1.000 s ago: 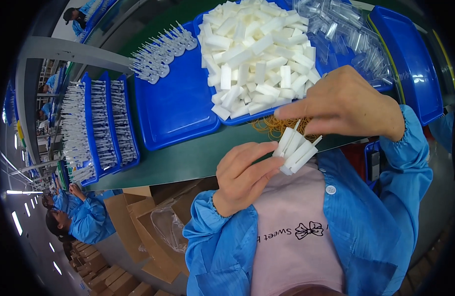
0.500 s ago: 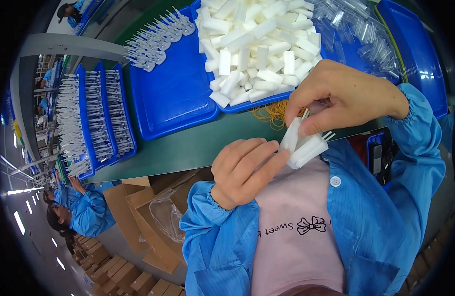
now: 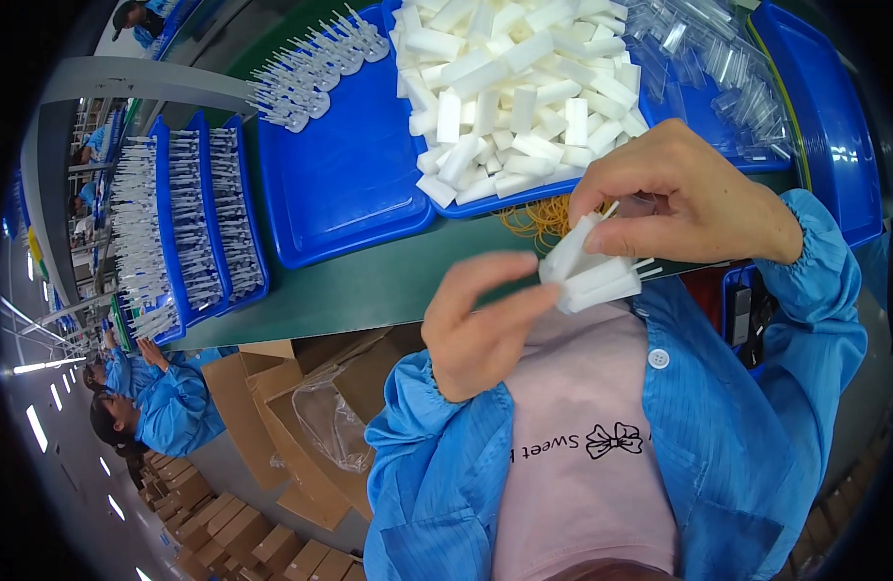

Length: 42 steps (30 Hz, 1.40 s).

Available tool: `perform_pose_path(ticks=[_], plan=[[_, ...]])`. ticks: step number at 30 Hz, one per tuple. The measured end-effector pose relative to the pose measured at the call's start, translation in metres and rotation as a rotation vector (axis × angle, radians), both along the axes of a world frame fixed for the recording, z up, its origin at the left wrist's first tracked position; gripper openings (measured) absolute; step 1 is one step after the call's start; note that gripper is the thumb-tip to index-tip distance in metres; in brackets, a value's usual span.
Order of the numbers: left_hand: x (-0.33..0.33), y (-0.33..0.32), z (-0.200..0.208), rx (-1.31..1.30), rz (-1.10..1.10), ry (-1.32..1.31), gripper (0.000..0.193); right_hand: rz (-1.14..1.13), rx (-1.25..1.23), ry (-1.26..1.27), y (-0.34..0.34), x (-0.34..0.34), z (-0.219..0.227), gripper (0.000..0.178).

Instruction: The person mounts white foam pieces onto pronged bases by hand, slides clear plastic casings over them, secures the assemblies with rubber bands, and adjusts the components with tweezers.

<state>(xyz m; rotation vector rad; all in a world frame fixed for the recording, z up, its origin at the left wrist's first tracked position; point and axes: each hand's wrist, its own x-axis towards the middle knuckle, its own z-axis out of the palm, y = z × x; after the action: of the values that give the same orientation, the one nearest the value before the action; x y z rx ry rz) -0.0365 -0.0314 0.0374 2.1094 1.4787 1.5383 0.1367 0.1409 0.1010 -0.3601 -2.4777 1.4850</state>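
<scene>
My right hand (image 3: 693, 198) pinches a small bundle of white foam pieces (image 3: 597, 281) in front of my chest. Thin white sticks (image 3: 648, 266) poke out of the bundle's right side, and one more shows near the thumb. The part under the fingers is hidden. My left hand (image 3: 480, 334) is at the bundle's left end with its fingers apart. One finger there is smeared by motion, while a lower fingertip touches the foam. Beyond the hands, white foam blocks (image 3: 524, 107) lie heaped in a blue tray (image 3: 499, 201).
Yellow rubber bands (image 3: 535, 225) lie by that tray. Clear plastic pieces (image 3: 746, 107) fill a tray at right. An adjoining blue tray (image 3: 340, 194) carries white stemmed parts (image 3: 316, 73). More fill a divided blue bin (image 3: 190, 228). An open cardboard box (image 3: 301, 407) stands below the green table (image 3: 369, 290).
My left hand's fingers have spread and pulled slightly away from the foam. My right hand still holds the bundle, which has tilted a little. The whole view has shifted slightly.
</scene>
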Motion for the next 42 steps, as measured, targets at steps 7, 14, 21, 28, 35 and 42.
perform_pose_path(ticks=[7, 14, 21, 28, 35, 42], plan=[[0.009, 0.012, 0.004, -0.459, -0.117, -0.636, 0.061, -0.088, 0.233, 0.152, -0.007, -0.002, 0.001, 0.017], [0.007, 0.011, -0.003, -0.513, -0.124, -0.772, 0.059, -0.402, -0.009, 0.21, -0.007, 0.011, 0.009, 0.019], [0.012, 0.015, -0.004, -0.363, 0.011, -0.565, 0.053, -0.62, -0.061, 0.481, -0.044, 0.017, -0.024, 0.022], [0.014, 0.012, -0.01, -0.173, 0.029, -0.483, 0.042, -0.628, -0.358, 0.561, -0.06, 0.02, -0.029, 0.031], [0.013, 0.011, -0.009, -0.195, 0.031, -0.571, 0.038, -0.537, -0.016, 0.421, -0.048, 0.03, -0.016, 0.024], [0.016, 0.014, -0.01, -0.189, 0.017, -0.574, 0.039, -0.646, -0.284, 0.549, -0.059, 0.014, -0.035, 0.031]])
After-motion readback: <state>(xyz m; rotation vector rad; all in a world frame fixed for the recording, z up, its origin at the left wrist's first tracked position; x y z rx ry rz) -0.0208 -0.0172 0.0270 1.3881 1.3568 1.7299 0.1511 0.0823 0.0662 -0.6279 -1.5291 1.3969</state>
